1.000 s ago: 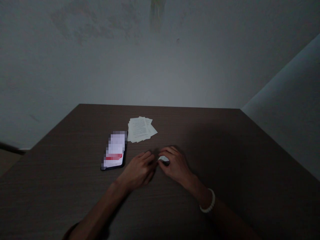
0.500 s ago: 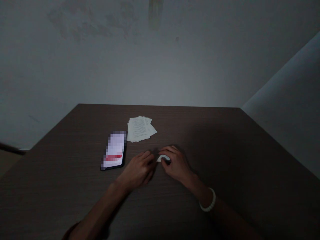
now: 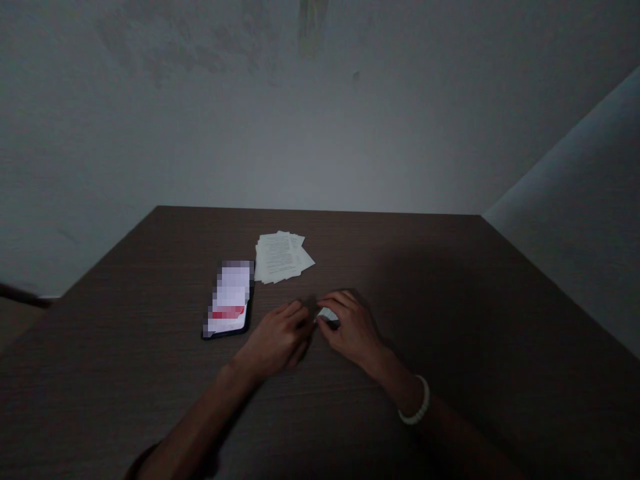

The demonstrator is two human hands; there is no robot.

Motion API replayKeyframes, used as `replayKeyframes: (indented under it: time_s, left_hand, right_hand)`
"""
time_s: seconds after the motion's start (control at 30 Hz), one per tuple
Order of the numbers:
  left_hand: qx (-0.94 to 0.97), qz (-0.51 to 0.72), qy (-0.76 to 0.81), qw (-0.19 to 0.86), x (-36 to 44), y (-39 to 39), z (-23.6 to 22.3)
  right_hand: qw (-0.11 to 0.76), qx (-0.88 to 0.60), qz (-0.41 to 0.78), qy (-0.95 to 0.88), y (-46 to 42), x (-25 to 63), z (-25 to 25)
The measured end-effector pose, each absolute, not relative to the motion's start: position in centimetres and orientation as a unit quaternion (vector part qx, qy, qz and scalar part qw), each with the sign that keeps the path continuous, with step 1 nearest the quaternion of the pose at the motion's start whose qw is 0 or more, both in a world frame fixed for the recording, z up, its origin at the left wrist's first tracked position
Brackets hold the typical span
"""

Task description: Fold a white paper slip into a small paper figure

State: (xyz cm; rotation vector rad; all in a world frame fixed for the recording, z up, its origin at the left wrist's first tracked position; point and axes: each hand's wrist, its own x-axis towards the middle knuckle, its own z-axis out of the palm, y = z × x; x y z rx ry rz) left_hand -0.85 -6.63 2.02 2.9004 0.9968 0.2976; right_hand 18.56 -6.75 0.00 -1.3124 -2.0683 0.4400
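Note:
A small white piece of paper [image 3: 329, 315] lies low over the table between my hands, partly covered by fingers. My right hand [image 3: 353, 327] is closed on it, thumb on the near side and fingers curled over the far side. Just to the left, my left hand [image 3: 283, 337] has its fingers bent together at the paper's left end. Whatever is between those left fingertips is hidden. A pale beaded bracelet [image 3: 417, 401] circles my right wrist.
A phone [image 3: 230, 300] with a lit, blurred screen lies left of my left hand. Beyond it sits a loose stack of printed paper slips [image 3: 280, 257]. The dark wooden table [image 3: 450, 267] meets a stained wall [image 3: 320, 133] at the back.
My right thumb has shifted slightly to the left and up along the paper. The left hand, phone and paper stack stay almost where they were.

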Motion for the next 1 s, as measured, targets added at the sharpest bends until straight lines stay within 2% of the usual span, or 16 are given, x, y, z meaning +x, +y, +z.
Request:
replayKeyframes:
  time_s: [1.0]
  left_hand:
    - [0.94, 0.11, 0.32, 0.035, -0.75, -6.69, 2.22]
  right_hand:
    - [0.322, -0.494, 0.181, -0.787, -6.79, 18.55, 0.11]
